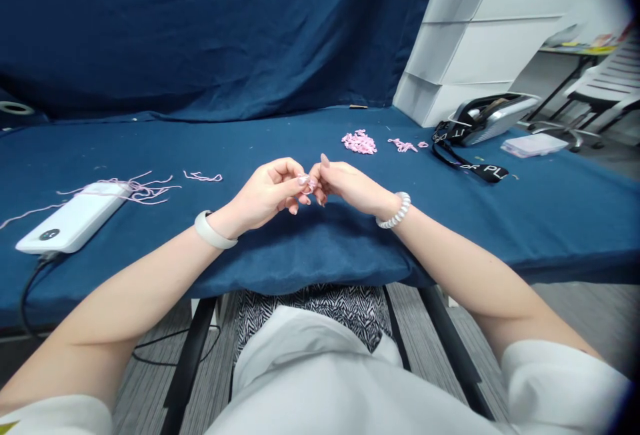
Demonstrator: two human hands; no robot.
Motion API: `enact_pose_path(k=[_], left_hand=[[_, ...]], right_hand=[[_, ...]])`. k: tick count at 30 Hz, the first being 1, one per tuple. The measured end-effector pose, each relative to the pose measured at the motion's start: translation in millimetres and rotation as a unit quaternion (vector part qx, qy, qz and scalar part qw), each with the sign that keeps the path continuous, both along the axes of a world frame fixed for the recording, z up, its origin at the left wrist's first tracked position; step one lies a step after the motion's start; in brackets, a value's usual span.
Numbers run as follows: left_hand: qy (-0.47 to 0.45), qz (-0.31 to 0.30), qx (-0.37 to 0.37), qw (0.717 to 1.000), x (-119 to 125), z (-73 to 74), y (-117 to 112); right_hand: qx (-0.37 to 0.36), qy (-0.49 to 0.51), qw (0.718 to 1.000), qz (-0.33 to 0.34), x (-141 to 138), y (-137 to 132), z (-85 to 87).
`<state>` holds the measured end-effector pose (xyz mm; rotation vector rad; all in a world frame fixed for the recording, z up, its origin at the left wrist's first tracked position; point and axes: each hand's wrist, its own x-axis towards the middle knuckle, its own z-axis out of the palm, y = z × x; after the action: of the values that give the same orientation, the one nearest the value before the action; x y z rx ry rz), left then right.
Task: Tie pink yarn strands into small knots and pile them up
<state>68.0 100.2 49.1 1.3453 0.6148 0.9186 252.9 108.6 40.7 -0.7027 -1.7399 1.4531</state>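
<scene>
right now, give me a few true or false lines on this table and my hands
1. A small pink piece sits at the fingertips where the hands meet. True.
2. The left hand has a pale band at its wrist. True.
3. The right hand has a bare wrist. False: a pearly coil bracelet circles it.
4. A heap of pink pieces lies beyond the hands on the blue cloth. True.
5. The white power bank lies right of the hands. False: it lies left of them.

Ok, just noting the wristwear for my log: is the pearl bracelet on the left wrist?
No, the pearl bracelet is on the right wrist, while the left wrist wears a plain pale band.
</scene>
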Motion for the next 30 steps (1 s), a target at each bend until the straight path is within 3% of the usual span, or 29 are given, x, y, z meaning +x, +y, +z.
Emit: enact_pose_path(k=[4, 11, 18, 22, 25, 27, 30], left_hand=[[0.031, -0.006, 0.036, 0.999, 0, -0.6, -2], [0.091, 0.036, 0.109, 0.989, 0, 1.6, -6], [0.094, 0.085, 0.126, 0.984, 1, 0.8, -5], [0.077, 0.118, 0.134, 0.981, 1, -0.2, -5], [0.068, 0.13, 0.135, 0.98, 1, -1.4, -4], [0.071, 0.139, 0.138, 0.978, 1, -1.9, -5], [0.075, 0.156, 0.144, 0.974, 1, -1.9, -6]], right_hand=[[-0.034, -0.033, 0.999, 0.02, -4, -4, -0.5], [-0.088, 0.017, 0.996, 0.026, -5, -8, 3.0], [-0.059, 0.036, 0.997, -0.046, -6, -8, 6.2], [0.028, 0.011, 0.996, -0.087, -7, -11, 8.1], [0.147, -0.067, 0.978, -0.132, -5, -15, 10.0], [0.26, -0.123, 0.943, -0.167, -4, -18, 10.1], [0.452, -0.169, 0.852, -0.203, -1, -18, 7.2]])
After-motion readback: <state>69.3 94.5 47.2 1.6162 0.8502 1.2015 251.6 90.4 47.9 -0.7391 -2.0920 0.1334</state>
